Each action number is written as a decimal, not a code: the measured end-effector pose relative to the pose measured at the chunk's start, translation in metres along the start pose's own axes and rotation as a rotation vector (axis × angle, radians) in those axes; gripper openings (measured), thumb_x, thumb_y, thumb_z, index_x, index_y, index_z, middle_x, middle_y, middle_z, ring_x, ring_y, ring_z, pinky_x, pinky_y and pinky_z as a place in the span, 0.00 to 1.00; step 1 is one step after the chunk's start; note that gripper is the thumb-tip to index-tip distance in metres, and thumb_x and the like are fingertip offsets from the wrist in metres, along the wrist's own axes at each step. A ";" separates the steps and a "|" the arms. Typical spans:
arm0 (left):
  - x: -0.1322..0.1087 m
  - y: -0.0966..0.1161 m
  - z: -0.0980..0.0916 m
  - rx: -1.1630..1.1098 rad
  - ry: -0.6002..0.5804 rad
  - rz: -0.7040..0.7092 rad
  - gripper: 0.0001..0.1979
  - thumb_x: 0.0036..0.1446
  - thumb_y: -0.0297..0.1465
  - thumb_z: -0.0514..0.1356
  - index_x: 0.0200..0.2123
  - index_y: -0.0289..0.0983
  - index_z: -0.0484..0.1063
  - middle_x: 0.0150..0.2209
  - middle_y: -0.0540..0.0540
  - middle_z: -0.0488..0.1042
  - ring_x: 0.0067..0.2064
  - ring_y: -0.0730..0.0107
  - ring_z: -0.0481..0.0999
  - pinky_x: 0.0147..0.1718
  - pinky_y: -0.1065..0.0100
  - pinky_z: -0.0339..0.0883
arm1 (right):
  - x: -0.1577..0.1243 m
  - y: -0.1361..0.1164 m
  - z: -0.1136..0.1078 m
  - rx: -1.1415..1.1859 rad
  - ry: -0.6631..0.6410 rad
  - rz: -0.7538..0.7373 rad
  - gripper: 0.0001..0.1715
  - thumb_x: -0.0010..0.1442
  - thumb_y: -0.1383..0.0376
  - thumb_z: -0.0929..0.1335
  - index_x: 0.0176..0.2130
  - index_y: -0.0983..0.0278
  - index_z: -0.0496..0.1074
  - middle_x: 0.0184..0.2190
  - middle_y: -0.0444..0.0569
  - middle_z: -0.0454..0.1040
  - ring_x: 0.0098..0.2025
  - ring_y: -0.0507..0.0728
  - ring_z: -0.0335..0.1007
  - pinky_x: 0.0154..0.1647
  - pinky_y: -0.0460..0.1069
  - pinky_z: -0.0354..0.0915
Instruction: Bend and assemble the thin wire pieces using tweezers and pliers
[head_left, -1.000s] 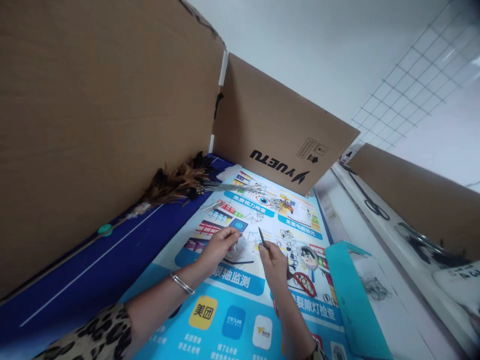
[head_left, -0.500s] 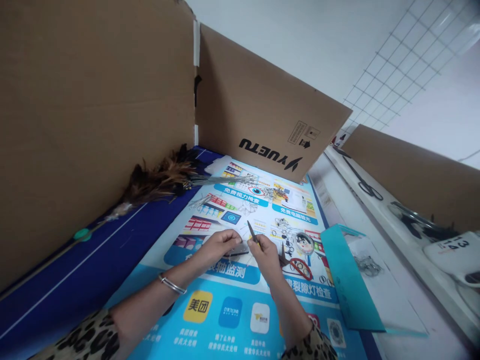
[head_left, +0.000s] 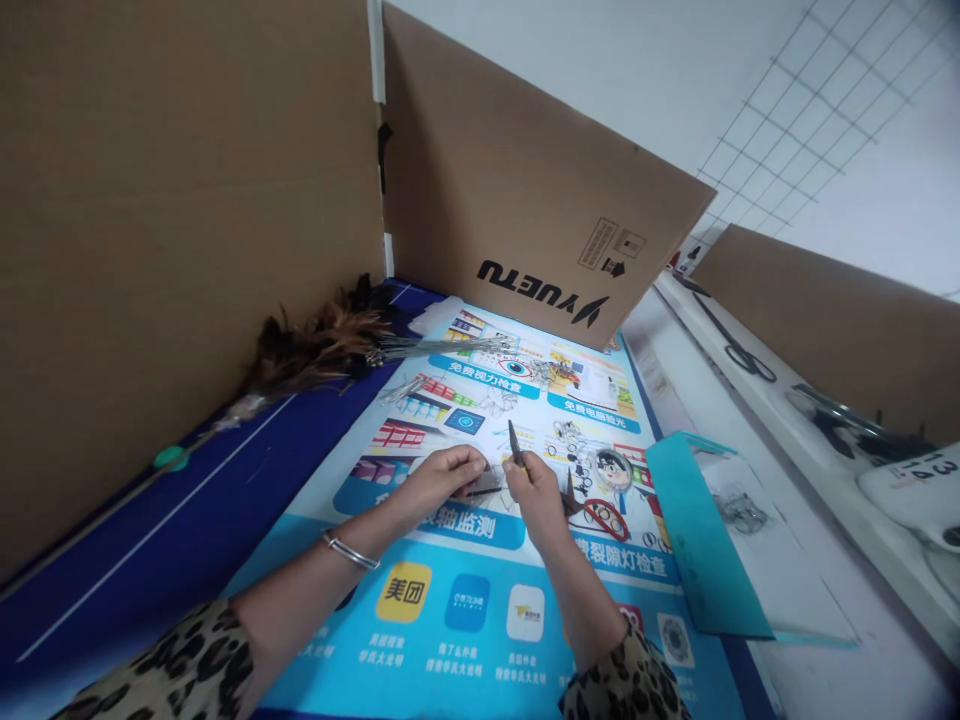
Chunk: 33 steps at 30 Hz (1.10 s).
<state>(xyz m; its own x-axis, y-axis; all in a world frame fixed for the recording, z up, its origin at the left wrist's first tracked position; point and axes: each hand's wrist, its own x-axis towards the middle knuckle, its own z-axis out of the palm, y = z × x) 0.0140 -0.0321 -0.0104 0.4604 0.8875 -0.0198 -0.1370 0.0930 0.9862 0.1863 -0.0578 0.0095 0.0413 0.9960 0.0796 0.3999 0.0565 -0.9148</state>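
Observation:
My right hand (head_left: 536,490) is closed around a slim dark pointed tool (head_left: 514,438), its tip aimed away from me; a bit of yellow shows by the fingers. I cannot tell whether it is pliers or tweezers. Just left of it, my left hand (head_left: 450,472) is closed in a pinch, and whatever sits between thumb and finger is too small to name. A dark thin item (head_left: 486,491) lies on the printed mat under the hands. Close to my right wrist rest red-handled scissors (head_left: 606,520), partly hidden.
Several small rings and wire pieces (head_left: 577,455) lie beside a round badge (head_left: 613,468). Thin metal wires (head_left: 442,346) and brown feathers (head_left: 315,345) are at the back left. Cardboard panels (head_left: 510,170) stand behind. A teal folder (head_left: 705,550) and white shelf edge (head_left: 757,400) border the right.
The view has shifted slightly. The two hands remain close together, with the pointed tool now tilted a little more upright in my right hand.

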 end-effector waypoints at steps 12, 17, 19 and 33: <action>-0.001 0.002 0.003 0.030 0.041 -0.033 0.14 0.54 0.41 0.55 0.30 0.35 0.67 0.21 0.52 0.64 0.22 0.76 0.62 0.23 0.74 0.54 | 0.004 0.005 -0.001 0.327 0.083 0.090 0.14 0.55 0.55 0.63 0.30 0.64 0.64 0.19 0.39 0.59 0.19 0.47 0.52 0.20 0.43 0.51; 0.000 0.001 0.002 0.048 -0.007 -0.038 0.14 0.54 0.41 0.55 0.32 0.34 0.68 0.23 0.51 0.67 0.23 0.76 0.62 0.23 0.74 0.54 | 0.005 0.008 -0.002 0.398 0.091 0.081 0.13 0.56 0.56 0.64 0.31 0.64 0.64 0.19 0.39 0.59 0.20 0.47 0.52 0.20 0.43 0.51; 0.000 0.000 0.002 0.063 -0.024 -0.042 0.14 0.54 0.41 0.55 0.32 0.35 0.68 0.23 0.51 0.67 0.23 0.76 0.62 0.23 0.74 0.54 | 0.005 0.008 -0.002 0.414 0.094 0.088 0.13 0.55 0.56 0.64 0.31 0.64 0.64 0.19 0.38 0.59 0.19 0.47 0.52 0.20 0.43 0.51; 0.001 -0.002 0.003 0.078 0.042 -0.075 0.13 0.52 0.40 0.57 0.28 0.35 0.66 0.23 0.53 0.67 0.21 0.78 0.61 0.22 0.75 0.53 | 0.005 0.002 -0.006 0.445 0.054 0.112 0.14 0.54 0.56 0.65 0.29 0.64 0.64 0.21 0.40 0.61 0.20 0.47 0.56 0.21 0.43 0.54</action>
<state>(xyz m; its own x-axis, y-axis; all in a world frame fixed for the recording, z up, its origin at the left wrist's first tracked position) 0.0171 -0.0329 -0.0121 0.4298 0.8974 -0.0993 -0.0340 0.1260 0.9914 0.1930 -0.0532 0.0110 0.1143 0.9932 -0.0200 -0.0414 -0.0153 -0.9990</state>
